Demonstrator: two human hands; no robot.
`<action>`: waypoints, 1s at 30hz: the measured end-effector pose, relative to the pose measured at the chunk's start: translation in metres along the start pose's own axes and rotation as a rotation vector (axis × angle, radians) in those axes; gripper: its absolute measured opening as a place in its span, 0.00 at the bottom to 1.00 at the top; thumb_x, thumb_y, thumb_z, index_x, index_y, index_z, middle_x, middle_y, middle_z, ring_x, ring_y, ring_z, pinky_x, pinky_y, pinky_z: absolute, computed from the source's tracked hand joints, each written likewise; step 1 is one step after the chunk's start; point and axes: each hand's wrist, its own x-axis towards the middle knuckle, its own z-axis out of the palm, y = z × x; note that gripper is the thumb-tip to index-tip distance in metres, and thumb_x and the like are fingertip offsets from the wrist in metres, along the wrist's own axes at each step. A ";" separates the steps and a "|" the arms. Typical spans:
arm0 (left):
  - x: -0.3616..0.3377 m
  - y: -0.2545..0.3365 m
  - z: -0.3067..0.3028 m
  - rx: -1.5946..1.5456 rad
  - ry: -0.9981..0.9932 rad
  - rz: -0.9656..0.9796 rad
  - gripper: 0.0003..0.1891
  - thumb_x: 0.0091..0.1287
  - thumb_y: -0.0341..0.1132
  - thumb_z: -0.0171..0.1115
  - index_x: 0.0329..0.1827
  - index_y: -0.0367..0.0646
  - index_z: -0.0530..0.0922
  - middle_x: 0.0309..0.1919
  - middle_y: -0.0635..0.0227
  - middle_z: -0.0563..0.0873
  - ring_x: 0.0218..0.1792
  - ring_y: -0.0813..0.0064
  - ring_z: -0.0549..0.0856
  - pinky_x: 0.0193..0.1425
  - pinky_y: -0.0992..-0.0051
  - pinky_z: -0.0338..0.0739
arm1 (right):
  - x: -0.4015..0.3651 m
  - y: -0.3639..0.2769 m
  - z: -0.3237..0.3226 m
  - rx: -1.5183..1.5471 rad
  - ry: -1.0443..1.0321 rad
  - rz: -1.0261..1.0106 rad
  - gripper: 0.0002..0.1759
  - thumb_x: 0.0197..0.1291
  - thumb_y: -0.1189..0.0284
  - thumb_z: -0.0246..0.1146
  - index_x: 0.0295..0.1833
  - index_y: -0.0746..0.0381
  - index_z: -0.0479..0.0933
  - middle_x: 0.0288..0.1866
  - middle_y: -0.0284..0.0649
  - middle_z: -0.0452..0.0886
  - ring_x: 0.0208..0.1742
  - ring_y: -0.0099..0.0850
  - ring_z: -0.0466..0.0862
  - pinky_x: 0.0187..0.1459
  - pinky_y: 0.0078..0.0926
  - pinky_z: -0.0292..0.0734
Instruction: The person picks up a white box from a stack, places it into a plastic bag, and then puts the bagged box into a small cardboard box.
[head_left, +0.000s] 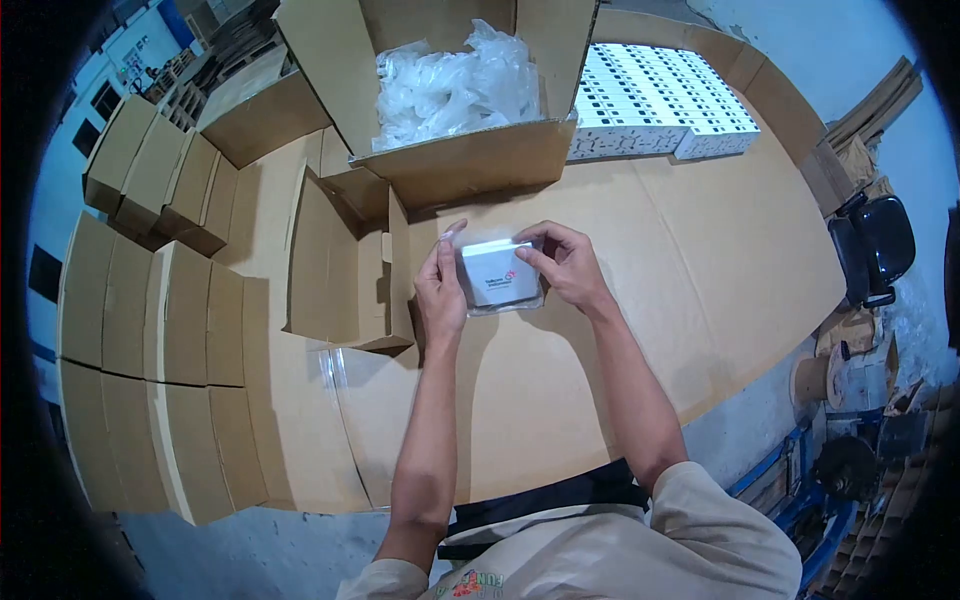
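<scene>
A small white box (495,278) with dark print and a red mark sits inside a clear plastic bag (520,304), held above the cardboard-covered table. My left hand (442,290) grips the bag at its left edge, thumb along the side. At the upper right corner, my right hand (568,262) pinches the bag and box between thumb and fingers. Just left of my left hand stands an open, narrow cardboard box (340,270); its visible inside shows no contents. Beyond my hands, a larger open carton (470,165) holds a heap of clear plastic bags (455,90).
Stacked white boxes (640,100) in rows stand at the back right. Several closed brown cartons (190,320) line the left side. A cardboard wall (770,85) edges the far right of the table (700,260). A black chair (880,245) stands beyond it.
</scene>
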 end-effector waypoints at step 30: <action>0.005 -0.009 0.006 -0.460 -0.047 0.003 0.22 0.84 0.48 0.55 0.67 0.40 0.81 0.54 0.70 0.86 0.53 0.80 0.82 0.59 0.75 0.79 | 0.001 0.006 0.002 0.132 -0.025 0.040 0.29 0.66 0.80 0.73 0.71 0.65 0.75 0.57 0.40 0.87 0.55 0.26 0.86 0.59 0.28 0.83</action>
